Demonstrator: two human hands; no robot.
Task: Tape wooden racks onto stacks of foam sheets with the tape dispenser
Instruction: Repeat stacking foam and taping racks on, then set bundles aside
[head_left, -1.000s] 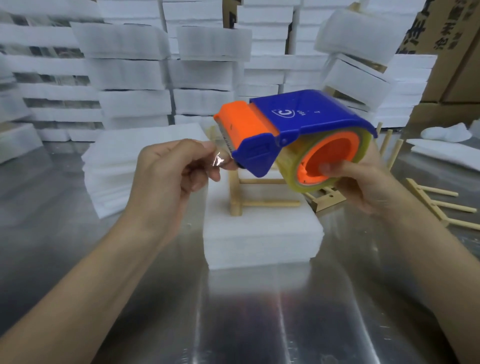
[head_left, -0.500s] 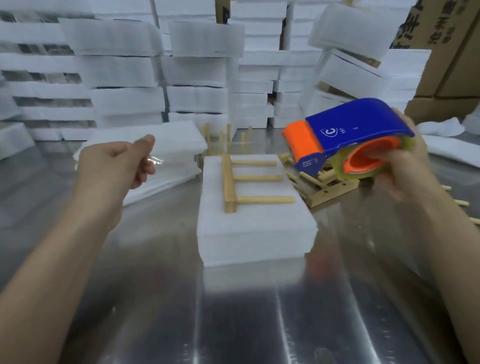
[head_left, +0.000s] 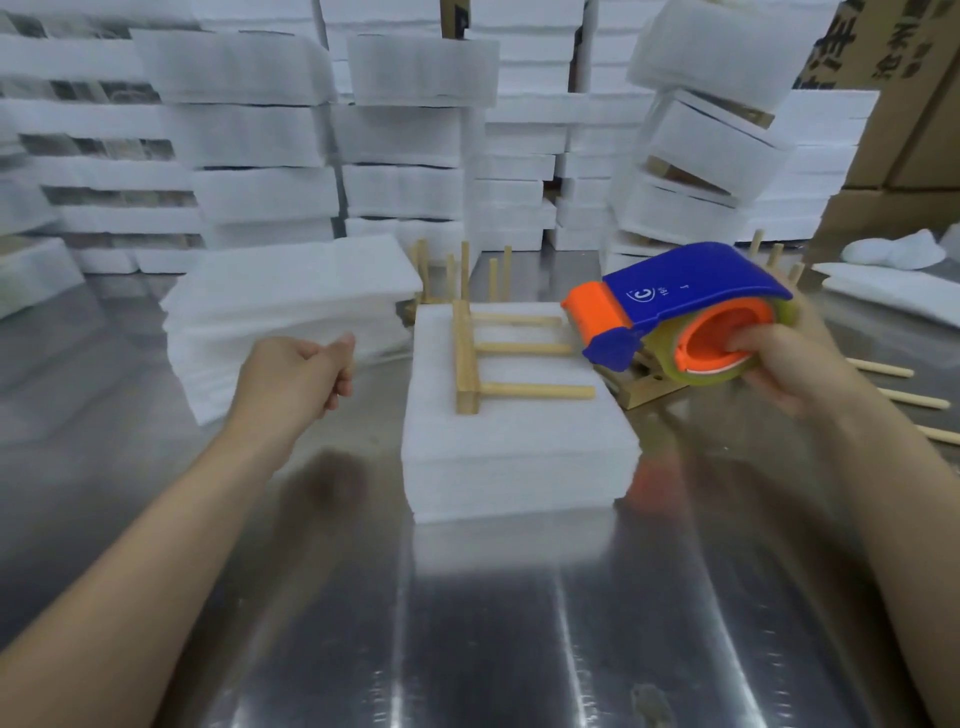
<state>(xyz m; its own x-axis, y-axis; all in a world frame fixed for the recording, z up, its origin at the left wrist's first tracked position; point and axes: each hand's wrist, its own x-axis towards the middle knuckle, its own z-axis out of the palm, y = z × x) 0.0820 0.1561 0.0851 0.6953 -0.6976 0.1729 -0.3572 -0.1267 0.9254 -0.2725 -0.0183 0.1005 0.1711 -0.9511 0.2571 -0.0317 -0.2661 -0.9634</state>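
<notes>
A wooden rack (head_left: 467, 358) with three pegs lies flat on a white foam sheet stack (head_left: 519, 457) at the table's middle. My right hand (head_left: 789, 374) grips the blue and orange tape dispenser (head_left: 691, 286) by its roll, just right of the rack and above the stack's far right corner, orange nose pointing left. My left hand (head_left: 296, 374) hovers left of the stack with thumb and fingers pinched together. The clear tape end between them is hard to make out.
A pile of loose foam sheets (head_left: 280, 306) sits at the left. More wooden racks (head_left: 457, 275) stand behind the stack, and another rack (head_left: 649, 387) lies under the dispenser. Taped foam bundles (head_left: 410, 130) wall the back. Cardboard boxes (head_left: 909, 104) stand at the right. The table (head_left: 519, 623) is shiny metal.
My hands have drawn apart from in front of me, pulling tape out. Both have then come down toward the foam stack, the dispenser to its right side and my left hand to its left.
</notes>
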